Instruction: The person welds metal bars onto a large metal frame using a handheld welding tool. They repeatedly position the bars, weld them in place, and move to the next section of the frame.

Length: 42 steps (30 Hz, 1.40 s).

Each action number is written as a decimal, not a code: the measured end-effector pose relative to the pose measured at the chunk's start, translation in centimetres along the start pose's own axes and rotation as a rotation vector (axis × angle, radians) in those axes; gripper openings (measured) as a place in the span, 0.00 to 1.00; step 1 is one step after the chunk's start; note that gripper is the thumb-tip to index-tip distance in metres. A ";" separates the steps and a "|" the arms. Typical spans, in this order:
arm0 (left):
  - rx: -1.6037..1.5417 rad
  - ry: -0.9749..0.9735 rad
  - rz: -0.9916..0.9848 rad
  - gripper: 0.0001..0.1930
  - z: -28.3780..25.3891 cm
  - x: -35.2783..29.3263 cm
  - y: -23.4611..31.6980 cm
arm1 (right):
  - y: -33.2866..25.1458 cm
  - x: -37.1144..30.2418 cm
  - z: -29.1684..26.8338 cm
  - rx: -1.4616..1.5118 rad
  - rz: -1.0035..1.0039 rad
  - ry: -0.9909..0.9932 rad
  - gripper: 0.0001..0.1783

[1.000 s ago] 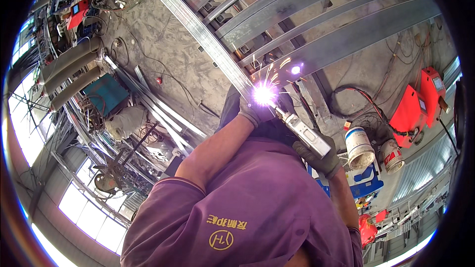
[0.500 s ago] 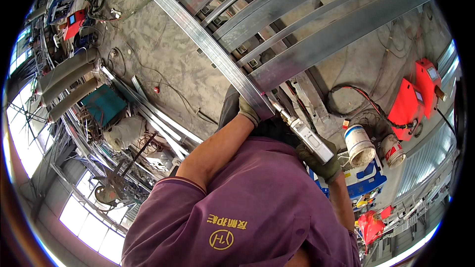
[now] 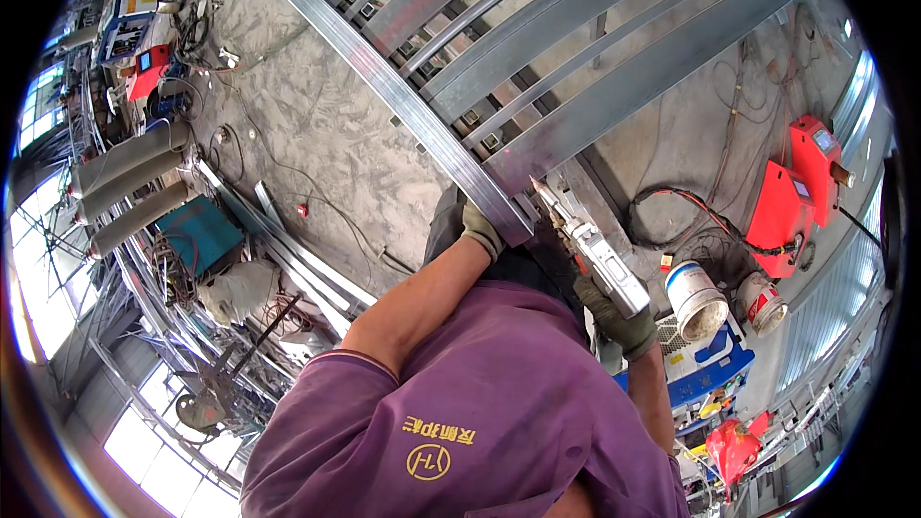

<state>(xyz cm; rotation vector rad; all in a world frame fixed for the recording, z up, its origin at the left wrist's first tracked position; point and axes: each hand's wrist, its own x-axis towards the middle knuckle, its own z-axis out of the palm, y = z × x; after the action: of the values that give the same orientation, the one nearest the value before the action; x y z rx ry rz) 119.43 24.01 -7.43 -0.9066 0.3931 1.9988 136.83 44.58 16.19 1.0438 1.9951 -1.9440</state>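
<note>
A silvery welding gun [image 3: 610, 270] with a narrow tip is in my gloved right hand [image 3: 625, 329], whose fingers close around its rear part. Its tip points up and left, at the near edge of a flat grey metal bar [image 3: 614, 101], close to where that bar meets a long ribbed metal rail [image 3: 393, 101]. I cannot tell whether the tip touches the bar. My gloved left hand [image 3: 483, 228] grips the rail near its near end, with some fingers hidden behind it. Several bars and tubes run side by side from the rail.
Red machines [image 3: 785, 216] and a coiled cable [image 3: 662, 194] lie to the right. A white bucket [image 3: 693, 293] and a smaller bucket [image 3: 763, 305] stand near my right arm beside a blue machine [image 3: 710, 364]. At left are metal lengths [image 3: 307, 264] and a teal box [image 3: 201, 233].
The welding gun's tip has shifted right, away from the rail along the bar's edge. My left hand keeps its hold on the rail. The whole view has moved slightly.
</note>
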 end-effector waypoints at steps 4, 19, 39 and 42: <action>0.433 0.339 0.176 0.19 -0.3 -1.7 2.4 | 0.2 -0.7 0.7 -0.087 -0.160 0.025 0.19; 2.559 -0.285 0.568 0.18 25.5 -0.3 10.1 | -0.3 -3.2 2.5 -0.087 0.106 -0.021 0.27; 3.156 -0.675 0.207 0.22 31.0 10.6 8.2 | -0.3 -4.3 3.0 0.069 0.167 0.240 0.21; 3.194 -0.525 0.012 0.22 32.5 9.6 6.8 | -0.3 -4.0 2.8 0.094 0.146 0.224 0.21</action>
<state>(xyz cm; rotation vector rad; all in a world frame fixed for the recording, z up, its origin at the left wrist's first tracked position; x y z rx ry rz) 95.89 44.64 7.33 1.5003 1.8443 -0.3443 138.68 40.60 18.32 1.4449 1.8857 -1.9339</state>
